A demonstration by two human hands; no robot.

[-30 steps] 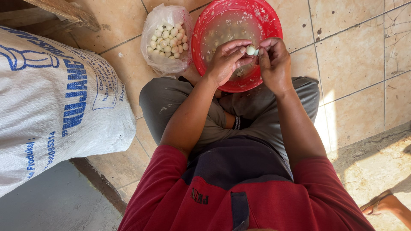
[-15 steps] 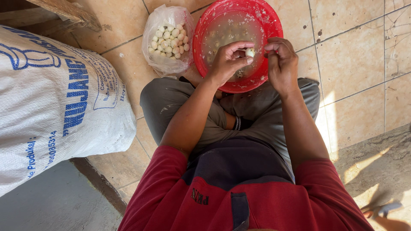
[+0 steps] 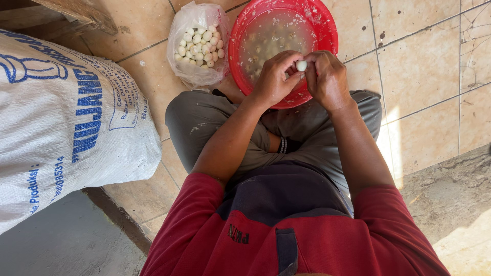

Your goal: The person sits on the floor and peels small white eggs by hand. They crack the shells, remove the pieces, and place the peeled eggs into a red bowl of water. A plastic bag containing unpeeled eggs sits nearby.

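Head cam, white egg (image 3: 301, 65) now btwn hands

Non-task items in view: big white woven sack (image 3: 66, 122) with blue print, lying on its side at left, takes most of the left edge. Clear plastic bag (image 3: 197, 43) at far centre-left, open, holding small white peeled eggs (image 3: 200, 47), sits just beside the basin's left rim. Floor is beige tile (image 3: 424, 61) with dark grout lines and some specks, cracked tile at far right. Grey concrete strip (image 3: 66, 245) near left, below the sack; rougher concrete patch (image 3: 455, 204) near right, sunlit in the corner. Wooden plank edge (image 3: 76, 13) at far left, above the sack
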